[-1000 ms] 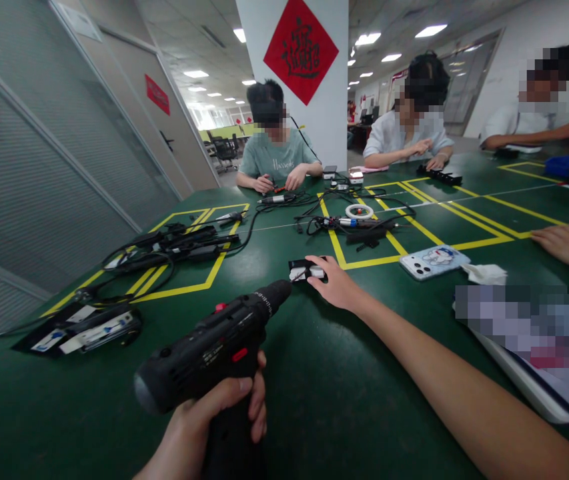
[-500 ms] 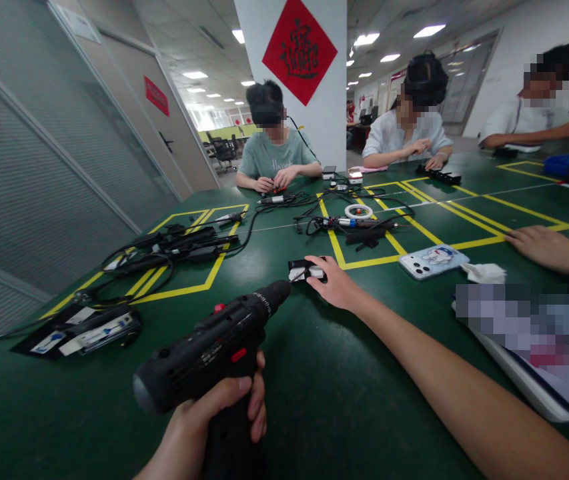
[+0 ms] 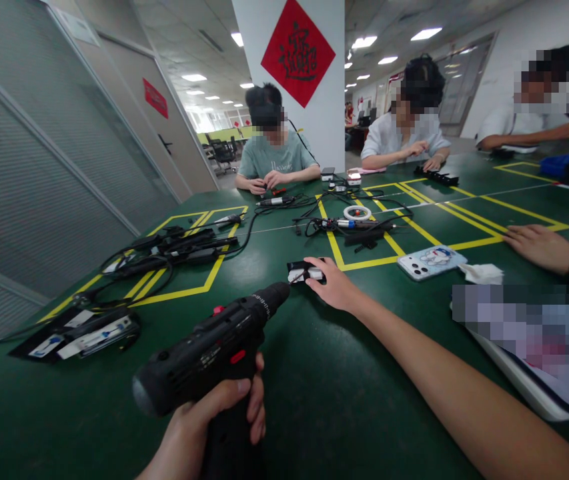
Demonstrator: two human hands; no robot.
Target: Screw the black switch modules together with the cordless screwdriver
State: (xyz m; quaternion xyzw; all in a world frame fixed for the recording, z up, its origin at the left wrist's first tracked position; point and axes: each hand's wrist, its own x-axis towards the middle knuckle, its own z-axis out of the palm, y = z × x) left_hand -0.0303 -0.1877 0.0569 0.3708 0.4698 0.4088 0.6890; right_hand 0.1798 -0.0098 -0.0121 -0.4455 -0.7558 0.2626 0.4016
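Observation:
My left hand (image 3: 214, 417) is wrapped round the grip of a black cordless screwdriver (image 3: 209, 350) with a red button, held low in front of me. Its bit points at a small black and white part (image 3: 304, 272) lying on the green table (image 3: 324, 400). My right hand (image 3: 337, 285) reaches out along the table, and its fingers pin that part down from the right side. The bit tip sits at the part's left end.
Black cables and tools (image 3: 174, 243) lie inside yellow floor-tape boxes to the left. A packaged item (image 3: 84, 333) sits near left. A phone with a cartoon case (image 3: 427, 261), a tissue and a tape ring (image 3: 357, 212) lie right. Other people sit around the table; another person's hand (image 3: 539, 245) rests at right.
My hands and the screwdriver stay almost still. The other person's hand at the right has slid a little farther left onto the table.

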